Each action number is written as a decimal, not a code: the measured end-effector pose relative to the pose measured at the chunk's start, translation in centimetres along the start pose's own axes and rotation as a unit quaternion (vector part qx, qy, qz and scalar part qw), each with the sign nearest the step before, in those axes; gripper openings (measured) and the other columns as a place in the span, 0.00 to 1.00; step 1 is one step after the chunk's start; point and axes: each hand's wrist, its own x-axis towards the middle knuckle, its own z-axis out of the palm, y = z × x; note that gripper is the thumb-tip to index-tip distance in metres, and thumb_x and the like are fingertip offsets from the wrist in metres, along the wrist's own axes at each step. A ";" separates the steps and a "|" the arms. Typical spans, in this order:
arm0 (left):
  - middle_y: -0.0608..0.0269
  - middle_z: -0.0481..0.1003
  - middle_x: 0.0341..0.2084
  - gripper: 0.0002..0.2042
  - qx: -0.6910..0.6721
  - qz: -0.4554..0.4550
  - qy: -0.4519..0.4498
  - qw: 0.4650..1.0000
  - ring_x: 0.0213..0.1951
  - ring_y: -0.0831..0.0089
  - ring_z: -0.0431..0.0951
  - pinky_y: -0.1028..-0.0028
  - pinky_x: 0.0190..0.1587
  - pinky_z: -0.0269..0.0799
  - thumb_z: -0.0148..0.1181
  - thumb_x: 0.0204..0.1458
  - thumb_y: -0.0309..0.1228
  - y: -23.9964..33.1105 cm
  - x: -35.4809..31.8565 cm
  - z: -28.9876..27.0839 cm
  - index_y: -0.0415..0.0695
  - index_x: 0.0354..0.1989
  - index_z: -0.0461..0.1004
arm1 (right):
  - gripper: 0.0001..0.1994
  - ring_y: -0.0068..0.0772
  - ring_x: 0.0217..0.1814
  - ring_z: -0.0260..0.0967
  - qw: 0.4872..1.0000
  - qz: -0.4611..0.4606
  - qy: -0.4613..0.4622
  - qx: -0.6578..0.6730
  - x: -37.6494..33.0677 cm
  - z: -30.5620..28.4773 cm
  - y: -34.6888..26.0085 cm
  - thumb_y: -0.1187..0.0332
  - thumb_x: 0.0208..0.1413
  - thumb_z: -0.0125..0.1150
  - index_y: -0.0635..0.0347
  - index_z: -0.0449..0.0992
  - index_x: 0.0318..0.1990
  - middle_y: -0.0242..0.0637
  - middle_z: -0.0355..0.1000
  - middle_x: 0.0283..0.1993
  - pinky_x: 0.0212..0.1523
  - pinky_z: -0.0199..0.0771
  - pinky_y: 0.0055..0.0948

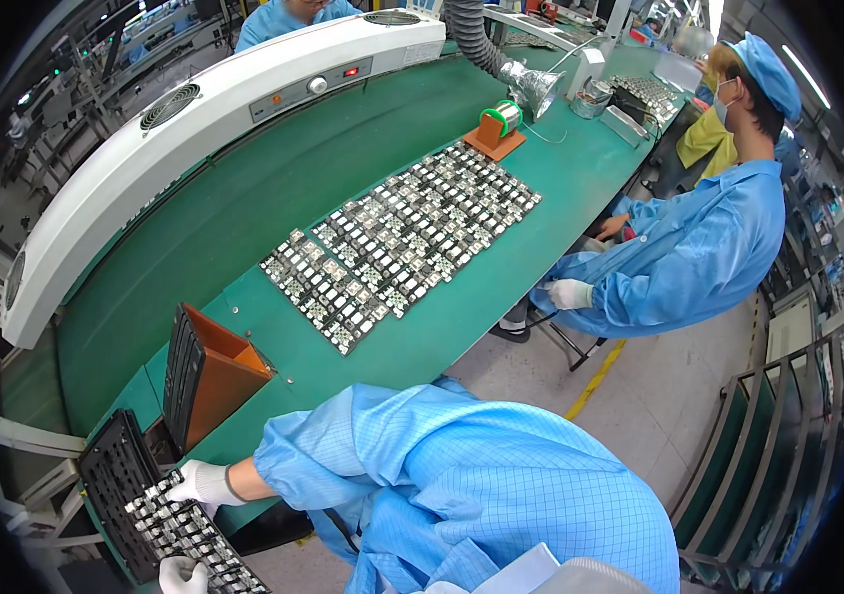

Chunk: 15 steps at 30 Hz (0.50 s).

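At the lower left I hold a panel of small circuit boards (189, 530), dark with rows of silver and white parts, tilted between my two white-gloved hands. My right hand (206, 485) is closed on its upper edge, the bare wrist showing below a blue sleeve. My left hand (183, 574) pinches the near edge close to the bottom of the picture, its fingers partly hidden. Just behind the panel lies a black slotted tray (117, 475), which the panel partly covers. Whether panel and tray touch, I cannot tell.
Several similar board panels (422, 223) lie in a block on the green bench (343, 371). An orange holder (229, 346) with black trays leans nearby. A solder reel (509, 117) sits farther back. A long white fan unit (214, 109) overhangs the belt. A co-worker (699, 247) sits at right.
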 end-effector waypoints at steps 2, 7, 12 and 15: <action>0.54 0.80 0.36 0.12 -0.027 -0.009 0.004 1.000 0.38 0.67 0.77 0.69 0.46 0.73 0.68 0.53 0.29 0.0 -0.2 -0.6 0.33 0.41 0.78 | 0.12 0.34 0.36 0.78 0.993 -0.057 0.019 -0.105 -0.7 0.2 -0.2 0.66 0.59 0.61 0.65 0.79 0.45 0.39 0.80 0.39 0.35 0.79 0.35; 0.42 0.77 0.50 0.24 -0.082 -0.045 0.304 0.948 0.51 0.59 0.77 0.66 0.55 0.73 0.69 0.57 0.34 0.3 -0.5 -3.1 0.29 0.55 0.73 | 0.15 0.32 0.39 0.75 0.941 -0.191 -0.004 -0.279 -2.8 0.9 -1.7 0.64 0.59 0.60 0.67 0.78 0.47 0.41 0.79 0.38 0.43 0.73 0.34; 0.39 0.71 0.59 0.28 -0.089 -0.023 0.294 0.952 0.55 0.56 0.75 0.65 0.60 0.68 0.62 0.62 0.39 0.9 0.5 -4.6 0.28 0.62 0.67 | 0.15 0.30 0.38 0.75 0.935 -0.278 -0.035 -0.216 -4.8 1.8 -4.0 0.63 0.61 0.59 0.68 0.77 0.46 0.42 0.78 0.37 0.43 0.74 0.34; 0.39 0.72 0.58 0.28 -0.139 0.027 0.297 0.944 0.55 0.58 0.74 0.67 0.61 0.66 0.61 0.62 0.39 2.0 3.3 -5.7 0.30 0.63 0.67 | 0.15 0.28 0.35 0.73 0.923 -0.302 -0.028 -0.236 -7.0 1.8 -6.1 0.62 0.61 0.60 0.67 0.77 0.45 0.43 0.77 0.33 0.41 0.73 0.33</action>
